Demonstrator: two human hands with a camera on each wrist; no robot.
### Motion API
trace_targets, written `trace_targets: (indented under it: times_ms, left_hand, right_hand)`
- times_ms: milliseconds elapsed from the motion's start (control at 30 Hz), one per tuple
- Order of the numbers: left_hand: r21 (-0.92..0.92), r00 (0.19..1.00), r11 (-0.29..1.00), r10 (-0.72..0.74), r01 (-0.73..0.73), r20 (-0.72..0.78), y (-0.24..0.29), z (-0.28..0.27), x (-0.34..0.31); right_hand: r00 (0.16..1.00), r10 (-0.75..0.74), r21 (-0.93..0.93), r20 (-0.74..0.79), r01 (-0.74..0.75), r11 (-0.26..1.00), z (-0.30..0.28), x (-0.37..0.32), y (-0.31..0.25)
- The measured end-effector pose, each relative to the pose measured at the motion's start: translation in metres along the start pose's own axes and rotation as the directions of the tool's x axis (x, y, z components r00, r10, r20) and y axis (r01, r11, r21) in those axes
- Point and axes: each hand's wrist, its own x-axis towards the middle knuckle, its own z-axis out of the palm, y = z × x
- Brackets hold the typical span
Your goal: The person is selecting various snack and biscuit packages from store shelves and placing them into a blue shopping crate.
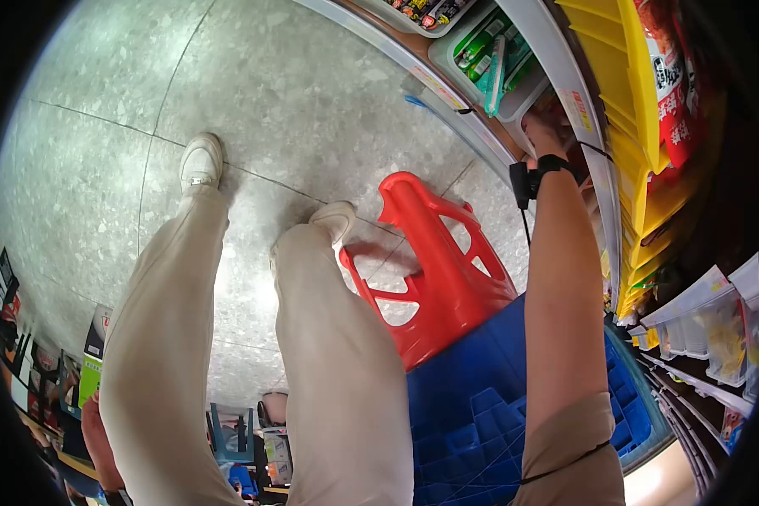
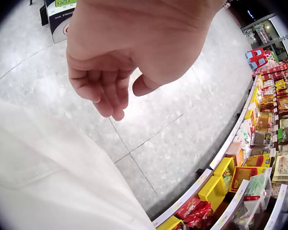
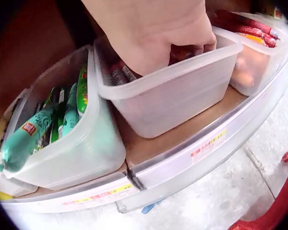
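In the right wrist view my right hand [image 3: 153, 36] reaches down into a translucent plastic bin [image 3: 180, 98]; dark-wrapped sticks [image 3: 119, 76] show beside it. The fingertips are mostly hidden there, so whether they grip anything cannot be seen. The head view has this hand [image 1: 544, 133] at the shelf, just past a bin of green packets [image 1: 479, 55]. My left hand [image 2: 134, 50] hangs over the floor with loosely bent fingers and nothing in them; part of it [image 1: 99, 438] shows beside the leg in the head view.
A neighbouring bin [image 3: 81, 155] holds green packets and a teal one [image 3: 26, 136]. Another bin [image 3: 254, 69] has red packets. A red plastic stool [image 1: 447, 270] and blue crate [image 1: 472, 430] are close to my right arm. Yellow trays [image 1: 624, 101] line the shelf above.
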Motion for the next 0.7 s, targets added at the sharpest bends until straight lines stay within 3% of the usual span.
trace_targets:
  times_ms: [67,167,200,233,300,567,600,633,700]
  left_hand:
    - [-0.154,0.998,0.986,-0.062,0.064,0.019,-0.008,-0.019,0.008]
    - [-0.402,0.992,0.907,-0.111,0.126,0.062,-0.017,-0.048,0.016]
    - [-0.473,0.989,0.868,-0.127,0.149,0.078,-0.017,-0.058,0.013]
    - [-0.538,0.986,0.826,-0.142,0.169,0.092,-0.010,-0.061,0.006]
    - [-0.458,0.963,0.859,-0.134,0.231,0.236,0.007,-0.057,-0.005]
    - [-0.417,0.985,0.892,-0.153,0.173,0.082,0.008,-0.066,-0.014]
    - [-0.422,0.985,0.889,-0.150,0.175,0.091,0.005,-0.068,-0.016]
    - [-0.427,0.984,0.887,-0.146,0.175,0.098,0.003,-0.070,-0.018]
    - [-0.414,0.977,0.886,-0.176,0.210,0.118,0.005,-0.073,-0.027]
  right_hand:
    - [0.984,-0.148,-0.071,0.099,0.155,0.985,-0.009,0.005,0.009]
    - [0.956,-0.266,-0.196,0.120,0.286,0.938,0.025,0.042,0.034]
    - [0.976,-0.215,-0.383,0.041,0.214,0.899,0.004,0.009,0.013]
    - [0.976,-0.213,-0.378,0.048,0.215,0.900,-0.008,-0.005,0.013]
    - [0.982,-0.141,-0.291,0.128,0.173,0.941,-0.019,-0.022,-0.002]
    - [0.982,-0.169,-0.234,0.085,0.184,0.955,0.012,-0.001,0.012]
    - [0.983,-0.181,-0.138,0.010,0.181,0.974,0.018,0.002,0.030]
    - [0.816,-0.500,-0.378,-0.291,0.382,0.843,0.018,-0.010,0.047]
    - [0.946,-0.325,-0.250,-0.006,0.314,0.916,-0.011,-0.033,0.058]
